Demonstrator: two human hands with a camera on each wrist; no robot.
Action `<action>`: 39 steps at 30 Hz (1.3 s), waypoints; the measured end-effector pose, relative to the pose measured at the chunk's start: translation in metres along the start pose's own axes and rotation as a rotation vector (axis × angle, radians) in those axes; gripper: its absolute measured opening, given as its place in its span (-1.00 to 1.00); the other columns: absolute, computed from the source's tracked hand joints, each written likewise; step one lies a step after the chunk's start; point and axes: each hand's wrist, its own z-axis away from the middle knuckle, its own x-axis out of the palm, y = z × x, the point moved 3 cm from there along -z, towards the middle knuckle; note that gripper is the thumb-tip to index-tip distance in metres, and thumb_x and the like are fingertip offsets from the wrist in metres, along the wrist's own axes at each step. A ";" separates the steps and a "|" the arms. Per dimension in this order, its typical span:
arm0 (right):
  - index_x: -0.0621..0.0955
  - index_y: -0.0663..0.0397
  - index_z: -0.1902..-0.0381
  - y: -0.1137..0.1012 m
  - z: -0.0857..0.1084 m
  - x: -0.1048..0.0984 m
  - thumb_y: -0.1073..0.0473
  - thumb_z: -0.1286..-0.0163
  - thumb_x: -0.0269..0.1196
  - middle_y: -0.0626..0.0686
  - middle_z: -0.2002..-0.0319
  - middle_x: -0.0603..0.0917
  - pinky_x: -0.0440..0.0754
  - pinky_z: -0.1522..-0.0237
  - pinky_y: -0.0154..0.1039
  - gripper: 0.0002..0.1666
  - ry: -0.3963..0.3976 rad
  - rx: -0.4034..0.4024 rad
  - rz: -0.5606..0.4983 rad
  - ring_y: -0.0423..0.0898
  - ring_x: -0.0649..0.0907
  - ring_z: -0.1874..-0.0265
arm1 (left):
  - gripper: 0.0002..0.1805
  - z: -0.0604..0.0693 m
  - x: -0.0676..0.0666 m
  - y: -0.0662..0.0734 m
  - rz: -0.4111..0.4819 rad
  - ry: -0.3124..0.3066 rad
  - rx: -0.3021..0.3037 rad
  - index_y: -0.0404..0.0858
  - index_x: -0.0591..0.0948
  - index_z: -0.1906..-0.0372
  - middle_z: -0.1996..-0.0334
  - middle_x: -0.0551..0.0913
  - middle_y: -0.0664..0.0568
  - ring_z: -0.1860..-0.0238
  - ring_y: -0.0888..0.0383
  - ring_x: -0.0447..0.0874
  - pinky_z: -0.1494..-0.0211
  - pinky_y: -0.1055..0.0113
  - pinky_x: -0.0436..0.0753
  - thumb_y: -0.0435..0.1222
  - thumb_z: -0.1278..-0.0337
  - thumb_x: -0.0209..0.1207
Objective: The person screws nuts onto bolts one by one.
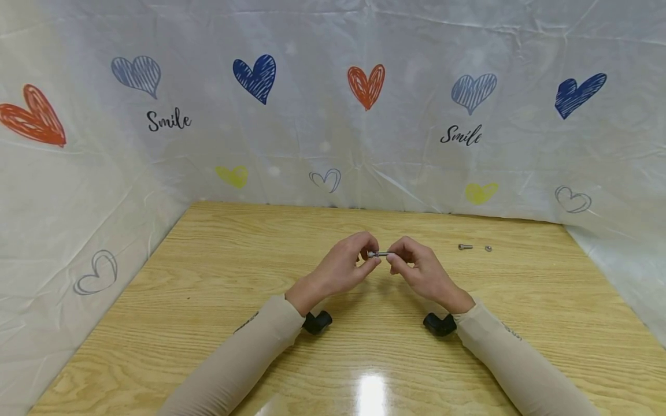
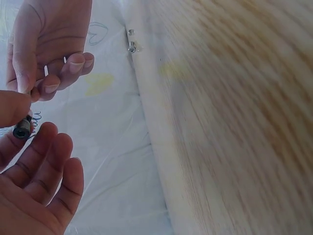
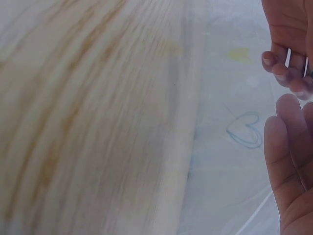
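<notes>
A silver socket-head bolt (image 1: 384, 253) is held level between both hands above the table. My left hand (image 1: 346, 263) pinches it near the head, between thumb and fingers. At the other end of the shank, my right hand (image 1: 421, 268) grips it with thumb and fingertips. A thicker ring shows on the shank beside the head, too small to tell whether it is a nut. In the left wrist view the bolt's head (image 2: 21, 131) shows its dark socket. The right wrist view catches only part of the hands (image 3: 291, 161), and the bolt is not discernible there.
On the wooden table (image 1: 234, 248), right of the hands, lie a shorter socket-head bolt (image 1: 465, 247) and a nut (image 1: 488, 248). Black wrist-worn pieces (image 1: 317, 322) sit under both forearms. A white sheet (image 1: 312, 133) with printed hearts hangs behind the table and at its sides.
</notes>
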 end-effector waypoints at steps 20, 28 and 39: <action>0.53 0.24 0.20 0.000 0.000 -0.001 0.34 -0.45 0.09 0.01 0.38 0.60 0.61 0.32 -0.18 -0.93 -0.003 0.003 0.001 0.10 0.64 0.44 | -0.82 0.001 0.000 -0.001 0.008 -0.015 -0.035 -0.19 0.49 0.15 0.27 0.51 0.12 0.28 0.19 0.50 0.18 0.28 0.56 -0.26 -0.23 0.23; 0.53 0.27 0.20 0.000 0.000 0.000 0.33 -0.45 0.10 0.01 0.38 0.59 0.61 0.32 -0.19 -0.92 -0.003 0.001 0.009 0.03 0.64 0.44 | -0.84 0.000 0.000 0.000 0.011 0.008 0.010 -0.21 0.47 0.20 0.30 0.51 0.09 0.31 0.20 0.51 0.19 0.20 0.60 -0.39 -0.20 0.23; 0.53 0.18 0.21 0.000 0.000 -0.001 0.34 -0.46 0.08 0.04 0.37 0.60 0.62 0.30 0.03 -0.93 -0.007 0.018 -0.014 0.21 0.63 0.42 | -0.95 0.001 0.001 -0.001 -0.008 -0.011 -0.035 -0.15 0.53 0.23 0.29 0.52 0.14 0.30 0.26 0.47 0.20 0.37 0.53 -0.26 -0.34 0.10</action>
